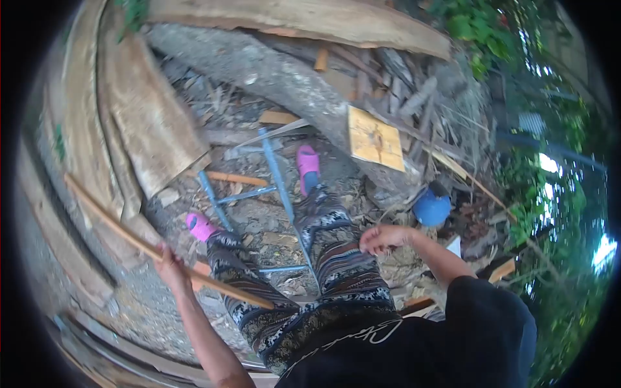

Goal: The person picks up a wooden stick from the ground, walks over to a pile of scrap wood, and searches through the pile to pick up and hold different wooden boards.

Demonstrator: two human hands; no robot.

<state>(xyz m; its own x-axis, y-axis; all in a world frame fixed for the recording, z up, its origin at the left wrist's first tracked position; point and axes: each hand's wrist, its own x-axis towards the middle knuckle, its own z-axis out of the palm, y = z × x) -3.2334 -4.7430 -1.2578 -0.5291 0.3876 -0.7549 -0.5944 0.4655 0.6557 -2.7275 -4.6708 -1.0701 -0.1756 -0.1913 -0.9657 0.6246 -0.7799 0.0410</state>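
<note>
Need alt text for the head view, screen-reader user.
Person holding a long wooden stick in the left hand, seen from above; right hand, fingers curled, by the right leg. Patterned trousers, pink shoes, a blue frame between the legs; rough planks at picture left.

A long, slender, light-brown wooden stick (220, 285) is gripped mid-length in the left hand (171, 264). It slants from 10 o'clock to 4 o'clock, its lower end over the patterned trousers (349, 265).
</note>
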